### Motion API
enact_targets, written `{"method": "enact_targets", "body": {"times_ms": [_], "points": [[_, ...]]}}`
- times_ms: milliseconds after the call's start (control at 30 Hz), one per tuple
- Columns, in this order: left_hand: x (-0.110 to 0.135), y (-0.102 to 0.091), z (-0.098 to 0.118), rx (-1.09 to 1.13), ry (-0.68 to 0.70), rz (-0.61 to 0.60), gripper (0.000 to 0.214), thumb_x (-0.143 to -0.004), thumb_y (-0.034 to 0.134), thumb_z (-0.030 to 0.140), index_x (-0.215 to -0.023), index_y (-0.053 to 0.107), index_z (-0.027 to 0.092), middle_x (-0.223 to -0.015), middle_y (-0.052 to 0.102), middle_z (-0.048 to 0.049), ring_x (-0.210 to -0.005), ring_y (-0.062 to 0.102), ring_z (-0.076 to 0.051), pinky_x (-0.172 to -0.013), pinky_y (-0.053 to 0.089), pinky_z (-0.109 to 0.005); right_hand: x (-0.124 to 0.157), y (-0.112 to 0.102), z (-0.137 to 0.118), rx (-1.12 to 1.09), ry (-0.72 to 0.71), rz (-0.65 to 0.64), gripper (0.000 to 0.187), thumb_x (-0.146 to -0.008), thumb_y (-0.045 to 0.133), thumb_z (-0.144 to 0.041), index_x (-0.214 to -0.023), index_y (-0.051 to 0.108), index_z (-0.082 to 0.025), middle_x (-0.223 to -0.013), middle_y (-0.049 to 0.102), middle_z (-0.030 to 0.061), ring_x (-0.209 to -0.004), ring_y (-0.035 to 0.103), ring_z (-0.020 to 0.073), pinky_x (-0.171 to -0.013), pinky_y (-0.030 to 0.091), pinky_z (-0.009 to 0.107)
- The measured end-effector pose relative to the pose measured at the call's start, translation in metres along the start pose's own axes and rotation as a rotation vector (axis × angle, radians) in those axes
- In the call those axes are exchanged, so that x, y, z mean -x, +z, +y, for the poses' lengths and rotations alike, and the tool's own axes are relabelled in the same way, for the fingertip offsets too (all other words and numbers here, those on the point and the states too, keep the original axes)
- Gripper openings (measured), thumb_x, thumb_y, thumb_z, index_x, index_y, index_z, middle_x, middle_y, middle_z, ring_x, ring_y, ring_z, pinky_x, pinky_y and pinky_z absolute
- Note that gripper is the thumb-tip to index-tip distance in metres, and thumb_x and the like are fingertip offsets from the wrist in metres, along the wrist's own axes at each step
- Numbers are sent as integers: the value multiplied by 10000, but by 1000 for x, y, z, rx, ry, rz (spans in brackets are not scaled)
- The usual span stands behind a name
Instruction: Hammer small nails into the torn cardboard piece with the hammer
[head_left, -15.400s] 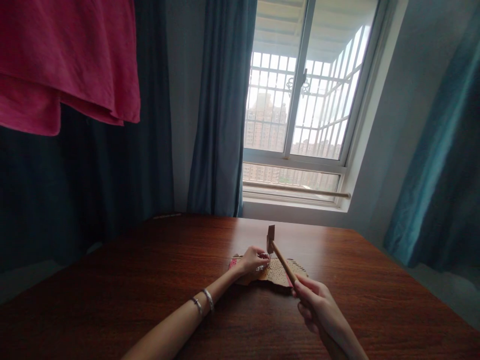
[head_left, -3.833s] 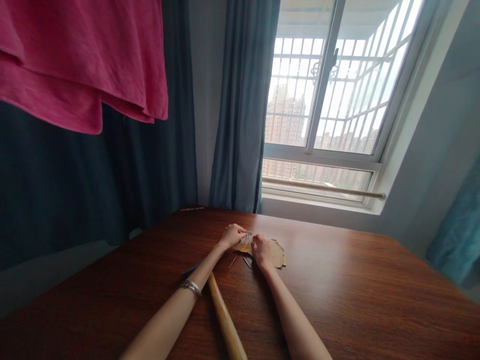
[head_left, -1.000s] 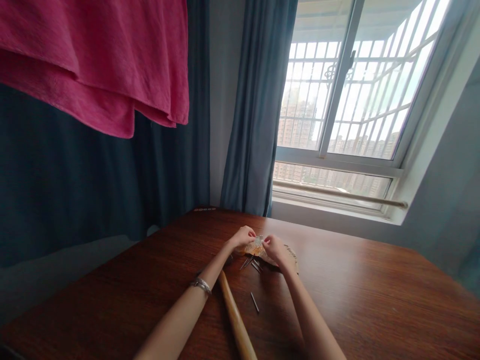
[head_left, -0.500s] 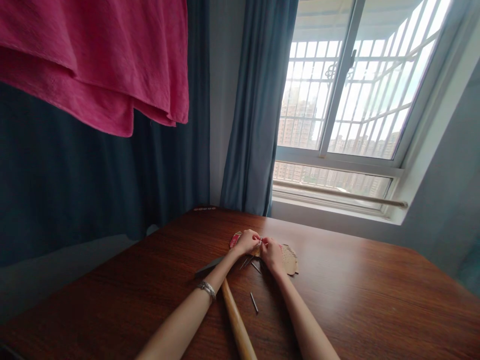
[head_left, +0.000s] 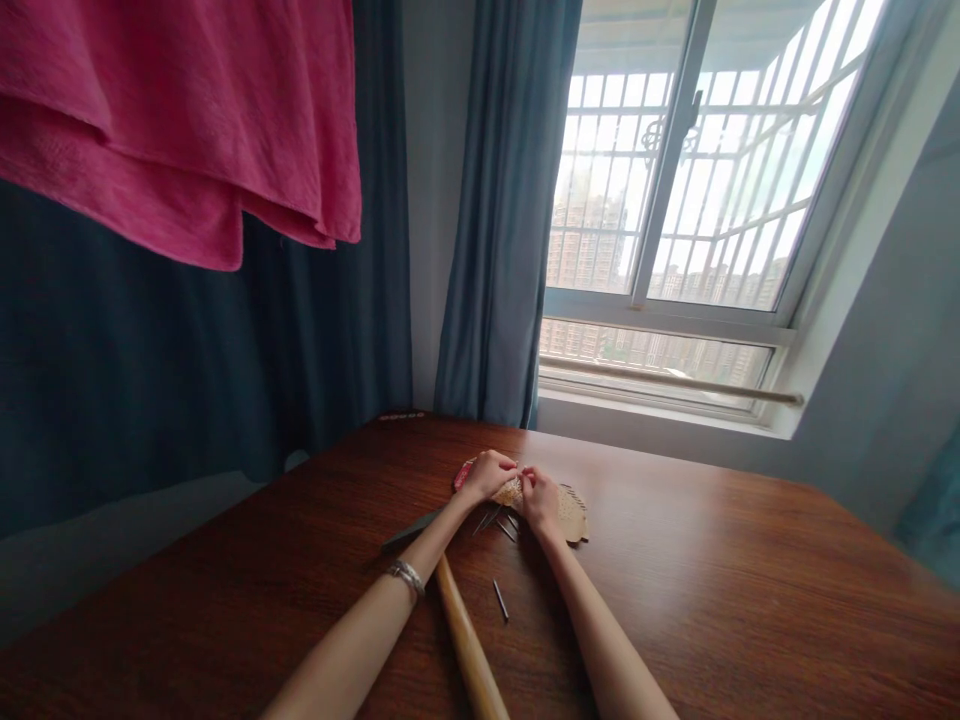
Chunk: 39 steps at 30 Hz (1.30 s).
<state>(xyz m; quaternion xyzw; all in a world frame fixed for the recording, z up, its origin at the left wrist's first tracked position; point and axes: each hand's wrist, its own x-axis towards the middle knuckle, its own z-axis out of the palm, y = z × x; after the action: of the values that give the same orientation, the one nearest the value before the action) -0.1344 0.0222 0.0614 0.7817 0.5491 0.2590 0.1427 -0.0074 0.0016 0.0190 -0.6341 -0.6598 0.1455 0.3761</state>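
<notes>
My left hand (head_left: 491, 474) and my right hand (head_left: 540, 498) meet over a flat tan piece (head_left: 572, 515) with small dots and slits along its edge. Both hands are closed, fingertips pinched close together; something small and pale shows between them, too small to name. A red-patterned part (head_left: 463, 474) shows beyond my left hand. Several thin metal rods (head_left: 508, 532) lie just in front of the piece, and a separate metal rod (head_left: 500, 600) rests nearer me. A hammer-like tool with a wooden handle (head_left: 469, 640) lies under my left forearm, its grey head (head_left: 411, 530) partly hidden.
The brown wooden table (head_left: 720, 590) has a far edge near the wall. Dark blue curtains (head_left: 491, 220) hang behind it, with a barred window (head_left: 675, 200) to the right. A pink towel (head_left: 187, 130) hangs at upper left. Small pale discs (head_left: 401, 415) sit at the far corner.
The whole view has shifted slightly. My fingertips have moved a little apart above the tan piece; the tools lie as before.
</notes>
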Motion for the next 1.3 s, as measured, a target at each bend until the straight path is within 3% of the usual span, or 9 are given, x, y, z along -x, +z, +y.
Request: {"method": "enact_targets", "body": {"times_ms": [167, 367, 433, 533, 733, 833, 967, 1133, 1300], "points": [[-6, -17, -8, 154, -110, -191, 235, -701, 568, 306, -739, 704, 118, -707, 693, -63, -659, 612, -155, -557, 422, -207, -10, -15, -10, -72, 23, -146, 257, -841, 430, -294, -940, 639, -180, -968, 691, 76, -880, 633, 160, -702, 453, 205], [-5, -37, -34, 194, -279, -860, 121, -546, 670, 241, -600, 666, 133, -585, 654, -44, -502, 574, -140, -448, 404, -210, -16, -42, -17, -120, 40, -730, 55, -644, 636, -189, -639, 672, -148, -600, 684, 31, -550, 637, 143, -490, 477, 192], [-4, -35, -37, 146, -287, -934, 128, -508, 706, 244, -551, 658, 134, -558, 642, -45, -481, 553, -136, -440, 392, -213, -11, -43, -19, -118, 53, -871, 30, -598, 673, -164, -572, 665, -150, -525, 661, 24, -523, 632, 153, -471, 485, 206], [-4, -27, -37, 70, -278, -914, 186, -459, 755, 273, -507, 645, 132, -497, 601, -35, -433, 496, -114, -430, 368, -217, -2, -39, -24, -112, 58, -950, 88, -580, 704, -166, -514, 647, -170, -493, 646, 18, -509, 622, 151, -458, 488, 212], [-6, -28, -40, 75, -282, -899, 283, -423, 781, 348, -547, 656, 126, -502, 580, -16, -405, 449, -79, -401, 329, -196, -7, -39, -28, -89, 52, -899, 197, -648, 697, -275, -506, 616, -166, -532, 658, 31, -523, 624, 137, -464, 493, 197], [-7, -33, -43, 107, -297, -864, 317, -430, 775, 382, -540, 638, 119, -493, 570, -11, -412, 458, -83, -410, 349, -201, -17, -50, -20, -56, 29, -778, 160, -699, 647, -268, -599, 644, -144, -551, 652, 28, -513, 606, 113, -468, 484, 182], [-7, -36, -45, 129, -290, -717, 298, -480, 752, 363, -505, 596, 110, -477, 557, -12, -421, 464, -84, -409, 354, -195, -31, -66, 0, 37, -16, -539, 132, -679, 648, -211, -773, 685, -124, -673, 673, 60, -600, 612, 137, -536, 478, 213], [-11, -34, -48, 122, -260, -527, 170, -608, 652, 262, -596, 620, 96, -506, 552, -7, -420, 467, -76, -427, 391, -199, -36, -73, 32, 162, -49, -290, 304, -674, 651, -229, -954, 667, -112, -1016, 646, 141, -969, 579, 239, -820, 435, 300], [-13, -32, -51, 81, -197, -512, 154, -588, 623, 219, -665, 664, 92, -586, 607, -37, -472, 510, -102, -436, 424, -208, -36, -61, 58, 203, -52, -265, 602, -592, 729, -396, -1114, 607, -121, -1147, 590, 160, -1074, 529, 274, -873, 407, 326]]}}
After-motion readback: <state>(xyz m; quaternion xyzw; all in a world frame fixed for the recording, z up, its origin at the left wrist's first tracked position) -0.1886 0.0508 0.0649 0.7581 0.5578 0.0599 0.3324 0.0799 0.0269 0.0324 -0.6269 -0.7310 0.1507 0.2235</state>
